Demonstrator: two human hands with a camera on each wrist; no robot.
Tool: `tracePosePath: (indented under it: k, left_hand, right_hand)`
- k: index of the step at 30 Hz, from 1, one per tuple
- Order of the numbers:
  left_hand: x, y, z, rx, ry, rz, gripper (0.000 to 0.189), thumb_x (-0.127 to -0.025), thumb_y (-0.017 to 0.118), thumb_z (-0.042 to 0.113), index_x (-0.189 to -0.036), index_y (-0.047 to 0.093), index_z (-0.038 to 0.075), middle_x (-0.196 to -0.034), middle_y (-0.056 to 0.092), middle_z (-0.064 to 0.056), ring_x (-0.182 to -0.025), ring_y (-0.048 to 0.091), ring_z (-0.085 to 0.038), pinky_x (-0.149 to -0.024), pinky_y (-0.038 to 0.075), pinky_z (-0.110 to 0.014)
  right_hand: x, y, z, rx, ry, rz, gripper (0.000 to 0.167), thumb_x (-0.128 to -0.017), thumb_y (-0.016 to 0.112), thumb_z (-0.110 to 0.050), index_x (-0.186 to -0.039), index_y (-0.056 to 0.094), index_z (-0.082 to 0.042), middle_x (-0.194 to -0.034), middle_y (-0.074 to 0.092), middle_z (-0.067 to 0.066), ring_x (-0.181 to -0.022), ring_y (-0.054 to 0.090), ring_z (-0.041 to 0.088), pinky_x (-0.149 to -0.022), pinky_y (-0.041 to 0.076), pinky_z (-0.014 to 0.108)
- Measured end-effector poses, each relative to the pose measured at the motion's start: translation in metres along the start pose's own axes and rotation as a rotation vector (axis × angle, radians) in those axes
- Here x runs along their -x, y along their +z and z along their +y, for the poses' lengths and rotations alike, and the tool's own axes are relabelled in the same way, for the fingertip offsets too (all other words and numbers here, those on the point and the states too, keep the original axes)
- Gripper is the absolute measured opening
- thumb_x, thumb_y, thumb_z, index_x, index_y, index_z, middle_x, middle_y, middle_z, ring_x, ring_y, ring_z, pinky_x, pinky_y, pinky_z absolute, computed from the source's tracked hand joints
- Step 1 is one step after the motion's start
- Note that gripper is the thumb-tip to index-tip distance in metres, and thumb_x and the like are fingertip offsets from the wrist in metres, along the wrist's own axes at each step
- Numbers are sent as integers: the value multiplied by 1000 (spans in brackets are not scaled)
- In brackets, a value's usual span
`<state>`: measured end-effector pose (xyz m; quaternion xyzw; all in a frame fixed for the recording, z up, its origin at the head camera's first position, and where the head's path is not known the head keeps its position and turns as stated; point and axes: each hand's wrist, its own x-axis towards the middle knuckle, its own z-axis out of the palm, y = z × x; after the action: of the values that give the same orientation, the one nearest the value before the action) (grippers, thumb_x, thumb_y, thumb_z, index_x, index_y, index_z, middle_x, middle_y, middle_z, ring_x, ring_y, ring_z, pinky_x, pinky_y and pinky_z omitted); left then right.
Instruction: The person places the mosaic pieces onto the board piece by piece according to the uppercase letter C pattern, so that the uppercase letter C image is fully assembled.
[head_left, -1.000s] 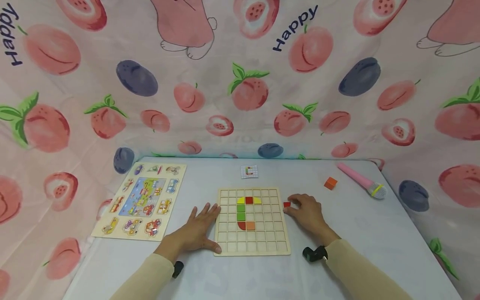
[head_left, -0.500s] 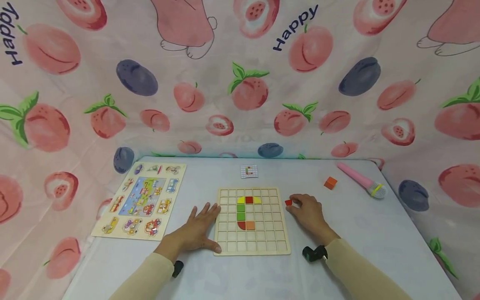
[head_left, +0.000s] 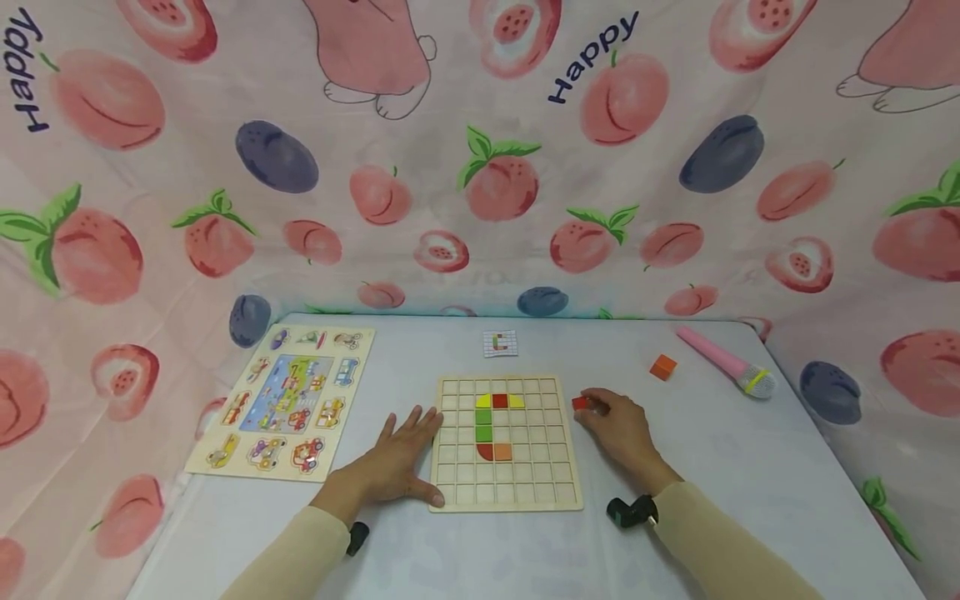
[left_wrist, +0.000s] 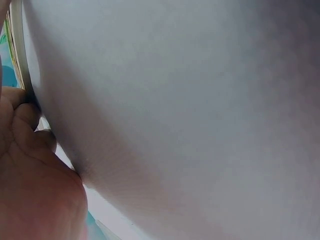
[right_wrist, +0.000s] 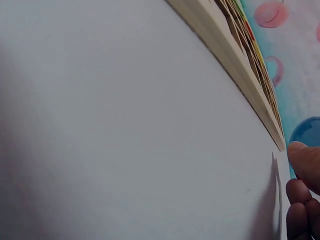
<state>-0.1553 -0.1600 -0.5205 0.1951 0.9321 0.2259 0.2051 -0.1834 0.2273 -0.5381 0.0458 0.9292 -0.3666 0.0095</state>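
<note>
A square wooden grid board (head_left: 540, 492) lies in the middle of the table in the head view. Set in its cells are a red tile (head_left: 500, 401) between two yellow tiles, green tiles (head_left: 483, 424) below on the left, and a red rounded tile (head_left: 485, 452) beside an orange one (head_left: 502, 452). My left hand (head_left: 397, 458) rests with spread fingers along the board's left edge, thumb by the near corner. Just off the board's right side, my right hand (head_left: 618, 425) pinches a small red tile (head_left: 581, 403) between thumb and forefinger; in the right wrist view that tile is hidden.
Behind the board lies a small pattern card (head_left: 500, 343). Orange tiles (head_left: 663, 367) sit at the back right, near a pink toy microphone (head_left: 723, 361). A vehicle picture puzzle (head_left: 281, 404) occupies the left side. A fruit-print cloth (head_left: 495, 250) hangs behind the table.
The red tile in my right fingertips has turned a little and shifted slightly up and to the right, away from the board. My left hand stays in place.
</note>
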Motion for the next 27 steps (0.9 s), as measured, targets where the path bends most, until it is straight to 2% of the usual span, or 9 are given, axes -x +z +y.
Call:
tracePosePath:
  k: [3, 7, 14, 22, 27]
  left_hand:
    - [0, 0, 0, -6, 0, -4, 135, -65, 91, 63, -170, 21, 14, -178, 14, -4, -166, 0, -25, -134, -9, -54]
    - [1, 0, 0, -11, -1, 0, 135, -66, 91, 63, -170, 21, 14, -178, 14, -4, -166, 0, -26, -134, -9, -54]
    - [2, -1, 1, 9, -7, 2, 135, -65, 93, 60, -169, 23, 13, -178, 16, -4, -166, 1, -27, -134, -9, -54]
    - [2, -1, 2, 19, 3, 2, 134, -65, 93, 60, -169, 23, 12, -178, 16, -5, -166, 1, -27, -134, -9, -55]
    - [2, -2, 2, 29, 13, 0, 133, -66, 93, 59, -169, 23, 12, -178, 15, -5, -166, 1, -28, -134, -10, -55]
  right_hand:
    - [4, 2, -2, -49, 6, 37, 42, -96, 76, -20, -136, 69, -8, -116, 73, 11, -104, 61, 27, -85, 51, 36]
    - [13, 8, -10, -114, -2, 79, 39, -95, 77, -17, -133, 71, -9, -113, 75, 9, -99, 65, 23, -81, 53, 30]
    - [39, 25, -37, -181, 9, 37, 41, -92, 80, -16, -131, 72, -8, -108, 75, 5, -97, 63, 19, -78, 53, 26]
    - [60, 46, -55, -141, -39, -4, 36, -89, 83, -17, -124, 77, -11, -95, 70, -4, -88, 57, 14, -75, 47, 26]
    - [64, 58, -56, -62, -57, 4, 36, -87, 86, -21, -122, 78, -13, -92, 71, -7, -90, 55, 15, -82, 41, 33]
